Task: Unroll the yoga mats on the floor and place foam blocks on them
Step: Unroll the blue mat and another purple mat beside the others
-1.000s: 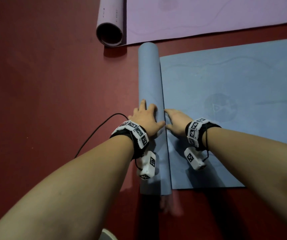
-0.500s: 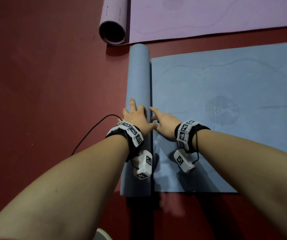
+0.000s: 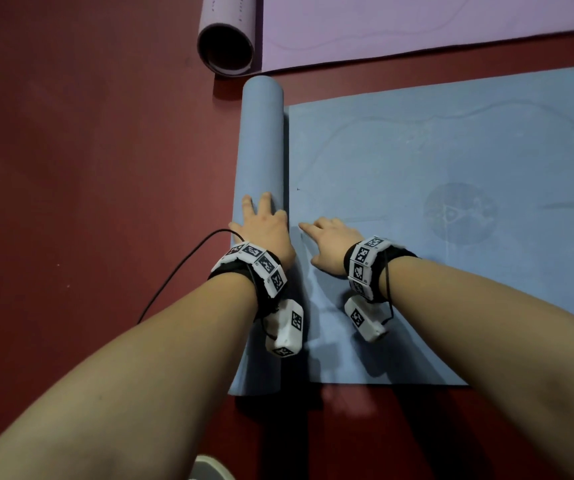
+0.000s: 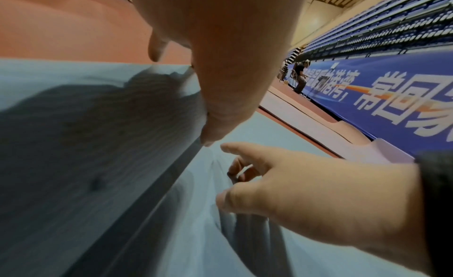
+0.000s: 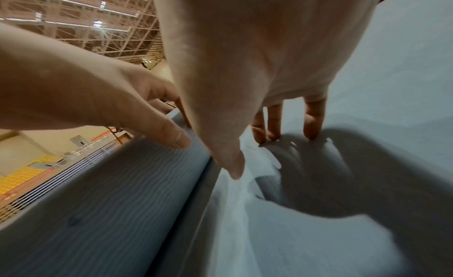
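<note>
A blue yoga mat (image 3: 434, 161) lies partly unrolled on the red floor, its rolled part (image 3: 263, 150) standing as a long tube at the mat's left edge. My left hand (image 3: 265, 225) lies flat on top of the roll (image 4: 73, 145) with straight fingers. Just right of the roll, my right hand (image 3: 330, 240) presses its fingertips (image 5: 311, 130) down on the flat mat (image 5: 318, 242). Beyond it a purple mat (image 3: 417, 26) is spread out, with its own roll (image 3: 226, 36) open-ended toward me. No foam blocks are in view.
A black cable (image 3: 181, 268) trails from my left wrist across the red floor (image 3: 88, 168). A white shoe tip (image 3: 209, 469) shows at the bottom edge. In the left wrist view a blue banner wall (image 4: 380, 83) and seating stands lie far off.
The blue roll has moved left under my left hand, exposing more flat mat. Both hands shifted left with it; the right hand now sits slightly apart from the roll.
</note>
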### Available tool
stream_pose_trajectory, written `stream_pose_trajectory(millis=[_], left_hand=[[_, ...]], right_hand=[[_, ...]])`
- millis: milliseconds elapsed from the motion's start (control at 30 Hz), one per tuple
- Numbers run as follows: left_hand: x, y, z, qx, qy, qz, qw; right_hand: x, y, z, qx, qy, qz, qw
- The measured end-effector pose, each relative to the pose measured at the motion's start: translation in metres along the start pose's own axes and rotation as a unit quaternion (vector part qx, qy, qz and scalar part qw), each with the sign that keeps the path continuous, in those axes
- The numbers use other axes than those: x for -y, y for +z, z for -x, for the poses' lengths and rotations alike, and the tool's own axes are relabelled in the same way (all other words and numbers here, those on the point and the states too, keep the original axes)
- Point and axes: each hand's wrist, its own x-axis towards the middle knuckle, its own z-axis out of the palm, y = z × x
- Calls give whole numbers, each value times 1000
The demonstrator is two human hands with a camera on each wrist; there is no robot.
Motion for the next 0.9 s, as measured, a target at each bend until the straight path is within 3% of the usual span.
stream_pose_trajectory(millis=[167, 400, 733, 900], left_hand=[[17, 1, -17, -29, -73, 38, 996], [46, 10, -39, -65, -110, 55, 990], [92, -2, -49, 4, -118, 173, 978], [120, -12, -39, 31, -135, 217, 966]], right_hand=[[7, -5, -24, 36, 45, -26, 998], [14, -10, -54, 54, 97, -43, 993], [57, -33, -48, 118, 221, -33, 968], [90, -47, -50, 175, 204, -59, 961]])
